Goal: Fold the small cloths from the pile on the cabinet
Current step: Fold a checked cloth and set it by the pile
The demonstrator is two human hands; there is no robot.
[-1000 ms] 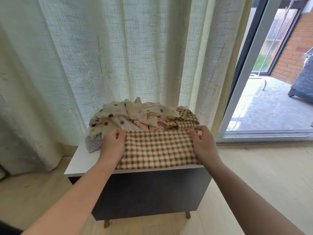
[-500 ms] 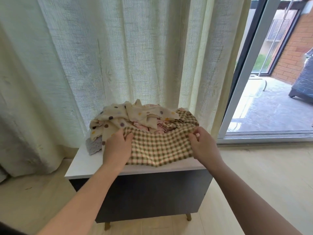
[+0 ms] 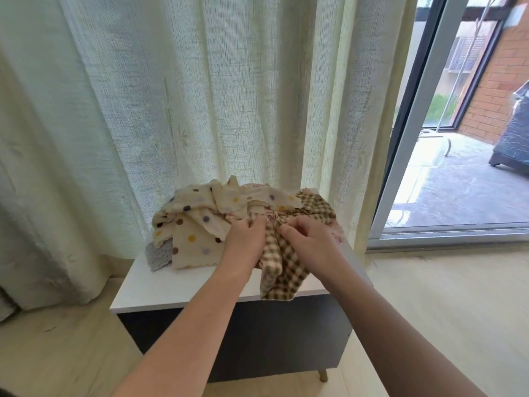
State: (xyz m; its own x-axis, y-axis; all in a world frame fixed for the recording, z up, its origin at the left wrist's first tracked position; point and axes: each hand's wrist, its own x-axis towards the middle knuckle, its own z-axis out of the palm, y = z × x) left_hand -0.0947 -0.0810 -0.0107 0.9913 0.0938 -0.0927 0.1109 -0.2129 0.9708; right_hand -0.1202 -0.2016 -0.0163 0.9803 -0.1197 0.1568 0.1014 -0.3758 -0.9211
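Checked cloth (image 3: 279,262) bunched between hands

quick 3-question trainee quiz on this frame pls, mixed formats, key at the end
1. True or false: the checked cloth lies flat and spread on the cabinet top.
2. Which cloth do both the left hand and the right hand grip? A) polka-dot cloth B) checked cloth C) grey cloth
3. Fill in: the grey cloth peeks out from under the ______ cloth, at the pile's left.

Key
1. False: it is bunched between the hands, its lower end hanging over the front edge.
2. B.
3. Polka-dot.
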